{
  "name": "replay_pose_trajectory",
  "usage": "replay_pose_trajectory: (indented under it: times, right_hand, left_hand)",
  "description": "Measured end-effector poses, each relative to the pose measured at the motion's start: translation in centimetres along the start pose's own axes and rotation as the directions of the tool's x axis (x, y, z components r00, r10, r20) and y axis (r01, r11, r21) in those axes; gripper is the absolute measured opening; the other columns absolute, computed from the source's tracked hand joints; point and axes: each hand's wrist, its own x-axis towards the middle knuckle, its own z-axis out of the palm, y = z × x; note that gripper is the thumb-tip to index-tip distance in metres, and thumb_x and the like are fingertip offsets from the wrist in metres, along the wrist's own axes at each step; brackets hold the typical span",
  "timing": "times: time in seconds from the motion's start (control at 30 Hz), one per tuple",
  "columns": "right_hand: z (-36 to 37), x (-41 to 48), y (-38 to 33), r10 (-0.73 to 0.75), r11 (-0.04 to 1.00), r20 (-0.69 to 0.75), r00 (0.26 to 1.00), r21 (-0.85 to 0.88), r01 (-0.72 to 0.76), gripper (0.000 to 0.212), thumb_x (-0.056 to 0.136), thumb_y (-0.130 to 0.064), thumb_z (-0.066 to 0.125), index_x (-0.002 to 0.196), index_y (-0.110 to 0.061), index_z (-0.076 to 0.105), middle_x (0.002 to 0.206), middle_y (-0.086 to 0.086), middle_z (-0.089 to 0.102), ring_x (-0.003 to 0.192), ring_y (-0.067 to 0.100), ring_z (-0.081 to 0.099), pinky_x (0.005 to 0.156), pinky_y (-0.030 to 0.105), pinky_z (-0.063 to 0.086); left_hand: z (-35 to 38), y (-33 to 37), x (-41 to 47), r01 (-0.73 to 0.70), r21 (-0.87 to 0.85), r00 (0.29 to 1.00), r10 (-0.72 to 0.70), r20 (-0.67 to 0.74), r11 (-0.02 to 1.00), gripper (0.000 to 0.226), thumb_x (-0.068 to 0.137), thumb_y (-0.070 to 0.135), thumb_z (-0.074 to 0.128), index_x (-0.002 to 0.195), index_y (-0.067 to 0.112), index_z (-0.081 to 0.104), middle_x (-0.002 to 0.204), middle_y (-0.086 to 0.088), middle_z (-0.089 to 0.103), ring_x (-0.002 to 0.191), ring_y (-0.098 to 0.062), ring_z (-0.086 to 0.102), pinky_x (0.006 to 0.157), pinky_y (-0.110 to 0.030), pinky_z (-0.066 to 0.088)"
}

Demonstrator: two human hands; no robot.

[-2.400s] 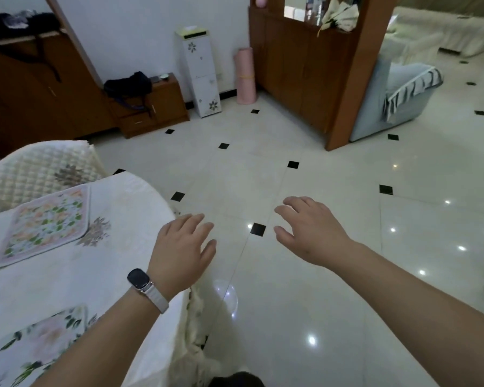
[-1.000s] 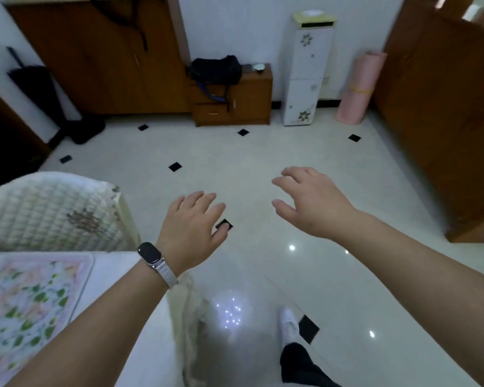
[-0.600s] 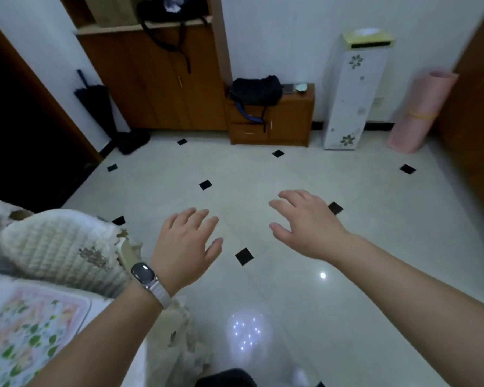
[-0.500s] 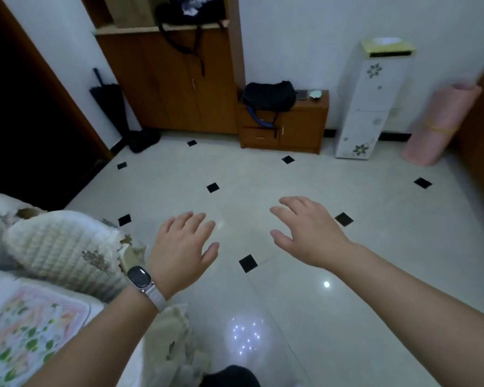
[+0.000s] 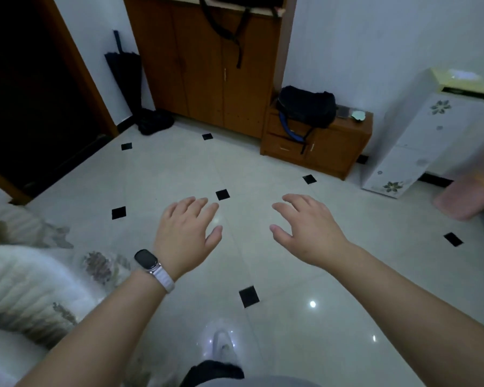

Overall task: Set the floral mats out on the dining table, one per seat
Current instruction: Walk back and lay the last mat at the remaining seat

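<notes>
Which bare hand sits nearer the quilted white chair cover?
Left. The watch-wearing left hand hangs open beside the quilted white chair cover; the open right hand hangs farther off, over bare pale floor tiles.

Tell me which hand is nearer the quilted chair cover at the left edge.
Left. The left hand, with the watch on its wrist, hovers open just right of the quilted chair cover. The right hand is open too, farther right over the bare floor.

The dining table [image 5: 0, 361] appears only in the bottom-left corner of the view, cut off by the frame edges. It is covered with a pale cloth. The visible portion is heavily blurred, so surface detail cannot be determined.
</notes>
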Motion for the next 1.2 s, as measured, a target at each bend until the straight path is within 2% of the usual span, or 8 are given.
replay_pose_trajectory:
  times: [0.2, 0.33, 0.5, 0.6, 0.7, 0.9, 1.07, 1.2]
  right_hand:
    - [-2.1, 12.3, -1.5, -0.053, 0.997, -0.051, 0.997, -0.066, 0.049, 0.054, 0.090, -0.053, 0.045, 0.136, -0.025, 0.052, 0.141, 0.006, 0.051, 0.132, 0.030, 0.041, 0.107, 0.046, 0.032]
    - [-1.8, 18.0, -1.9, -0.087, 0.994, -0.072, 0.994, -0.078, 0.081, 0.056, 0.090, -0.054, 0.040, 0.137, -0.026, 0.050, 0.143, 0.005, 0.049, 0.134, 0.030, 0.038, 0.109, 0.046, 0.030]
    - [-0.8, 24.9, -1.9, -0.161, 0.986, -0.059, 0.985, -0.054, 0.158, 0.052, 0.093, -0.052, 0.043, 0.139, -0.027, 0.047, 0.147, 0.004, 0.045, 0.137, 0.029, 0.034, 0.111, 0.045, 0.027]
    - [0.0, 30.4, -1.5, -0.232, 0.972, -0.077, 0.970, -0.045, 0.229, 0.052, 0.091, -0.053, 0.041, 0.134, -0.026, 0.052, 0.142, 0.005, 0.051, 0.133, 0.030, 0.041, 0.108, 0.047, 0.032]
    - [1.3, 37.1, -1.1, -0.302, 0.953, -0.073, 0.951, -0.023, 0.301, 0.053, 0.090, -0.053, 0.040, 0.131, -0.024, 0.056, 0.138, 0.006, 0.055, 0.128, 0.031, 0.046, 0.104, 0.047, 0.037]
    - [2.3, 49.1, -0.7, -0.453, 0.889, -0.063, 0.889, 0.044, 0.456, 0.054, 0.086, -0.051, 0.038, 0.124, -0.021, 0.061, 0.131, 0.008, 0.060, 0.119, 0.032, 0.054, 0.097, 0.047, 0.042]
    - [1.9, 58.9, -0.2, -0.588, 0.805, -0.066, 0.806, 0.048, 0.591, 0.054, 0.087, -0.051, 0.041, 0.128, -0.022, 0.059, 0.135, 0.008, 0.057, 0.124, 0.033, 0.051, 0.101, 0.050, 0.039]
    - [3.4, 63.4, -2.3, -0.675, 0.733, -0.047, 0.737, 0.081, 0.676, 0.052, 0.087, -0.050, 0.045, 0.129, -0.022, 0.058, 0.137, 0.008, 0.054, 0.126, 0.033, 0.047, 0.104, 0.050, 0.036]
  left_hand:
    - [-0.3, -8.2, 9.1, 0.061, -0.002, 0.997, -0.061, -0.039, 0.998, 0.050, 0.085, 0.049, 0.044, 0.121, 0.018, 0.062, 0.126, -0.008, 0.064, 0.118, -0.033, 0.055, 0.097, -0.047, 0.041]
    - [0.1, -11.6, 12.7, 0.076, 0.027, 0.994, -0.074, -0.084, 0.997, 0.049, 0.086, 0.048, 0.047, 0.121, 0.018, 0.062, 0.125, -0.007, 0.064, 0.119, -0.033, 0.054, 0.097, -0.046, 0.042]
    - [1.0, -14.9, 16.4, 0.121, 0.050, 0.991, -0.118, -0.064, 0.991, 0.049, 0.085, 0.048, 0.048, 0.121, 0.018, 0.063, 0.124, -0.006, 0.065, 0.118, -0.031, 0.055, 0.095, -0.045, 0.042]
    - [1.5, -16.9, 19.1, 0.167, 0.084, 0.982, -0.159, -0.100, 0.982, 0.047, 0.086, 0.047, 0.049, 0.119, 0.018, 0.064, 0.122, -0.005, 0.065, 0.117, -0.030, 0.056, 0.094, -0.044, 0.042]
    - [2.1, -19.3, 22.7, 0.228, 0.123, 0.973, -0.220, -0.072, 0.966, 0.046, 0.087, 0.047, 0.050, 0.121, 0.019, 0.063, 0.124, -0.005, 0.064, 0.117, -0.030, 0.055, 0.095, -0.044, 0.042]
    - [3.5, -22.9, 29.8, 0.388, 0.223, 0.920, -0.390, -0.037, 0.894, 0.044, 0.088, 0.047, 0.048, 0.121, 0.021, 0.062, 0.124, -0.002, 0.064, 0.119, -0.028, 0.054, 0.095, -0.043, 0.041]
    - [3.1, -24.5, 35.1, 0.502, 0.273, 0.863, -0.498, -0.089, 0.821, 0.044, 0.088, 0.047, 0.047, 0.119, 0.021, 0.063, 0.124, -0.003, 0.065, 0.118, -0.029, 0.055, 0.096, -0.044, 0.039]
    - [3.1, -26.4, 35.4, 0.586, 0.300, 0.803, -0.589, -0.092, 0.752, 0.044, 0.088, 0.047, 0.049, 0.121, 0.021, 0.063, 0.126, -0.003, 0.064, 0.120, -0.028, 0.054, 0.097, -0.043, 0.036]
